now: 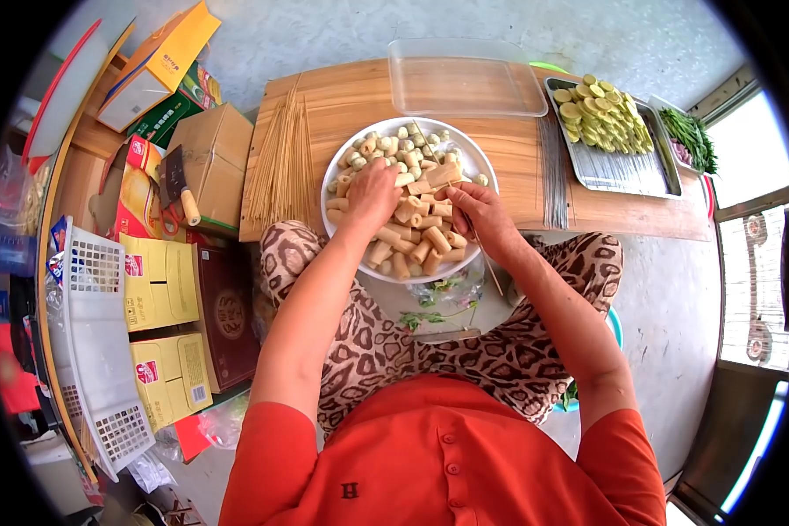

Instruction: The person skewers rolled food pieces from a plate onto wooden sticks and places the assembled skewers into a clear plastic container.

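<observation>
Grips a thin stick (491, 267) in the right hand (479, 213), with thumb and fingers pinched closed on it over the right side of a white bowl (485, 158); extends the stick's lower end toward the near side. Reaches with the left hand (375, 193) into the left part of the bowl, with fingertips bent down among the pieces; cannot tell whether closed on one. Has tan tubular pieces (436, 238) mostly across the bowl's near half, and pale round pieces (403, 133) toward the far side. Has the bowl set on a wooden table (517, 140), between a bundle of pale sticks (276, 175) at left and thin grey rods (552, 175) at right. Includes a transparent tray (465, 83) at the far side and a metal tray (605, 178) at far right, with sliced rounds (607, 114) heaped in it; cannot confirm any sticks through them. Appears well short of complete, judging by the many loose pieces and the bare sticks in the bundle.
</observation>
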